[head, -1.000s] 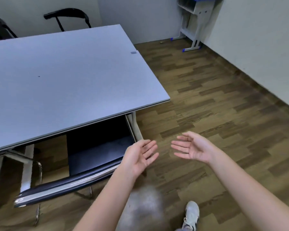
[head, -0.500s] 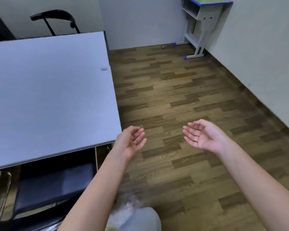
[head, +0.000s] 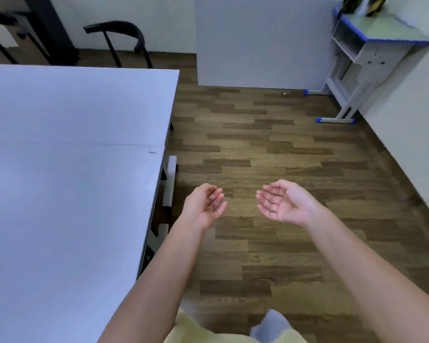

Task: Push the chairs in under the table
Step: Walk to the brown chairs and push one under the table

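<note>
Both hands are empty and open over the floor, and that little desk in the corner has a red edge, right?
Not quite: the head view shows the little desk has a blue edge. The left hand and right hand are indeed empty and open over the floor.

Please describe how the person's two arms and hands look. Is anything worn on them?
Both forearms are bare right down to the frame's lower edge: no sleeves show. The left hand and the right hand wear no gloves, and no rings, watch or bracelet are visible on fingers or wrists.
</note>
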`<state>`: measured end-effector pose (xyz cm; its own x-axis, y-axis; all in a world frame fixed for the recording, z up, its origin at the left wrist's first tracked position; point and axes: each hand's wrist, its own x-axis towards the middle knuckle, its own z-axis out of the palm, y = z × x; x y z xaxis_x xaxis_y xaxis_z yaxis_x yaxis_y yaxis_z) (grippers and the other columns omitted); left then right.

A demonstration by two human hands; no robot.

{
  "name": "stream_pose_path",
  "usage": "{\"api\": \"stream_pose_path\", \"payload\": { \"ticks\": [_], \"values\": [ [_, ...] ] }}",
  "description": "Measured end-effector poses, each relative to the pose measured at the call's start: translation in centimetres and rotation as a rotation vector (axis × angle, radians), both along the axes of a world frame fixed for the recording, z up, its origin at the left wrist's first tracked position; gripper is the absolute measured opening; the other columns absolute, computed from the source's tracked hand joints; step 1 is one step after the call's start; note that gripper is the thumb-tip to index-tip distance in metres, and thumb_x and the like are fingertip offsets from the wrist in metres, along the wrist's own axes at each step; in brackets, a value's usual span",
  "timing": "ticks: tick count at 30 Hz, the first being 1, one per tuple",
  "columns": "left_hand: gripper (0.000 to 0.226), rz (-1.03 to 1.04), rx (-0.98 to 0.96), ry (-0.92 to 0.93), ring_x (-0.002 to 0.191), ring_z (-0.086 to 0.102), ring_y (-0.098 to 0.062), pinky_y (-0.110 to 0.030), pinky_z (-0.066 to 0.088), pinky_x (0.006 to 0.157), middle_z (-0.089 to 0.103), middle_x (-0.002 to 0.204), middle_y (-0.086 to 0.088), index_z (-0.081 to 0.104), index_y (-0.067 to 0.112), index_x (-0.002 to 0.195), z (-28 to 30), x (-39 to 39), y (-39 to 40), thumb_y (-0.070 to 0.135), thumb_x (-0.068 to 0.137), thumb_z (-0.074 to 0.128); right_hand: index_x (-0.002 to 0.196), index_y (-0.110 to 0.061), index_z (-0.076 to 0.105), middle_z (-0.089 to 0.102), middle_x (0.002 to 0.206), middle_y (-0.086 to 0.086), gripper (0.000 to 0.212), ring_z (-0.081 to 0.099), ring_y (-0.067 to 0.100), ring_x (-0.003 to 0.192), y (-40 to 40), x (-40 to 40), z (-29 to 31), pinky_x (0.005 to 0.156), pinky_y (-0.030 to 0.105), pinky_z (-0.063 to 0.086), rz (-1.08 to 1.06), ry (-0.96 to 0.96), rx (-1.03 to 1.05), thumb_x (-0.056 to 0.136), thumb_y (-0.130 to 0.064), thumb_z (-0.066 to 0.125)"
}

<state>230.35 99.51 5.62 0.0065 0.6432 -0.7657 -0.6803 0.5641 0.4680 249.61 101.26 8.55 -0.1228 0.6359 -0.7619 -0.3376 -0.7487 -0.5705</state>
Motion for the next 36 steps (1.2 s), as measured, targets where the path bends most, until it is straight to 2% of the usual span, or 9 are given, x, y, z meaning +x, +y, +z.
{"api": "stream_pose_path", "payload": {
  "ticks": [4, 13, 18, 21, 24, 26, 28, 32, 36],
  "values": [
    [0.009, 0.1, -0.017, 0.034, 0.076, 0.059, -0.016, -0.033, 0.049, 0.067, 0.061, 0.081, -0.006, 0.059, 0.008, 0.085, -1.1, 1.9, 8.1, 0.009, 0.089, 0.052, 0.096, -0.006, 0.055, 0.064, 0.097, 0.014, 0.013, 0.062, 0.024, 0.09, 10.2, 2.1, -1.8, 0.059, 0.046, 0.057, 0.118, 0.006, -0.037, 0.093, -0.012, 0.043],
    [0.01, 0.489, -0.041, 0.014, 0.08, 0.056, -0.018, -0.035, 0.047, 0.079, 0.058, 0.086, -0.008, 0.058, 0.004, 0.094, -0.6, 7.2, 25.3, 0.008, 0.09, 0.05, 0.099, -0.004, 0.054, 0.062, 0.098, 0.015, 0.018, 0.06, 0.024, 0.091, 34.7, 5.8, -1.3, 0.075, 0.046, 0.051, 0.485, -0.04, -0.071, 0.094, -0.013, 0.039],
    [0.008, 0.649, -0.057, 0.073, 0.078, 0.055, -0.017, -0.032, 0.049, 0.072, 0.058, 0.084, -0.006, 0.055, 0.007, 0.087, 0.4, 7.2, 34.5, 0.009, 0.09, 0.048, 0.097, -0.006, 0.053, 0.061, 0.096, 0.016, 0.015, 0.06, 0.025, 0.089, 46.4, 3.5, -0.9, 0.071, 0.047, 0.054, 0.613, 0.016, -0.09, 0.094, -0.014, 0.039],
    [0.008, 0.724, -0.038, 0.078, 0.078, 0.056, -0.017, -0.033, 0.047, 0.082, 0.057, 0.084, -0.007, 0.054, 0.007, 0.086, 0.0, 6.7, 40.8, 0.008, 0.09, 0.048, 0.092, -0.007, 0.053, 0.062, 0.092, 0.014, 0.015, 0.06, 0.024, 0.087, 53.0, 1.4, -2.0, 0.056, 0.044, 0.057, 0.698, 0.038, -0.106, 0.093, -0.014, 0.041],
    [0.005, 0.789, -0.001, 0.05, 0.081, 0.057, -0.017, -0.034, 0.046, 0.085, 0.059, 0.087, -0.008, 0.055, 0.005, 0.091, -0.9, 5.2, 47.9, 0.007, 0.089, 0.05, 0.086, -0.009, 0.054, 0.063, 0.088, 0.011, 0.014, 0.063, 0.021, 0.079, 60.8, -1.0, -3.2, 0.051, 0.04, 0.056, 0.77, 0.033, -0.092, 0.092, -0.015, 0.042],
    [0.005, 0.842, 0.002, 0.033, 0.08, 0.057, -0.017, -0.033, 0.047, 0.083, 0.059, 0.086, -0.007, 0.055, 0.005, 0.088, -1.5, 3.9, 52.5, 0.007, 0.089, 0.05, 0.082, -0.011, 0.054, 0.063, 0.083, 0.008, 0.016, 0.068, 0.018, 0.062, 66.2, -2.5, -3.3, 0.05, 0.033, 0.056, 0.787, 0.005, -0.095, 0.092, -0.016, 0.042],
    [0.006, 0.896, -0.021, 0.02, 0.08, 0.057, -0.017, -0.032, 0.048, 0.08, 0.059, 0.086, -0.007, 0.055, 0.005, 0.088, -1.4, 3.1, 57.0, 0.007, 0.089, 0.05, 0.08, -0.012, 0.055, 0.064, 0.079, 0.007, 0.018, 0.067, 0.016, 0.057, 71.5, -3.1, -2.7, 0.051, 0.028, 0.055, 0.818, -0.032, -0.094, 0.092, -0.017, 0.043],
    [0.009, 0.929, -0.025, 0.003, 0.079, 0.057, -0.017, -0.03, 0.047, 0.07, 0.059, 0.087, -0.006, 0.056, 0.006, 0.085, -0.6, 1.4, 65.2, 0.011, 0.089, 0.049, 0.083, -0.014, 0.054, 0.066, 0.081, 0.006, 0.015, 0.061, 0.017, 0.078, 81.7, -3.8, -0.8, 0.065, 0.028, 0.051, 0.909, -0.072, -0.057, 0.092, -0.018, 0.043],
    [0.011, 1.014, -0.024, 0.044, 0.08, 0.058, -0.016, -0.034, 0.047, 0.078, 0.06, 0.089, -0.005, 0.057, 0.007, 0.086, -0.2, -0.6, 74.1, 0.013, 0.091, 0.049, 0.087, -0.012, 0.054, 0.064, 0.092, 0.009, 0.012, 0.06, 0.019, 0.085, 92.6, -6.4, -0.5, 0.073, 0.036, 0.047, 1.003, -0.117, -0.019, 0.093, -0.016, 0.044]
  ]
}}
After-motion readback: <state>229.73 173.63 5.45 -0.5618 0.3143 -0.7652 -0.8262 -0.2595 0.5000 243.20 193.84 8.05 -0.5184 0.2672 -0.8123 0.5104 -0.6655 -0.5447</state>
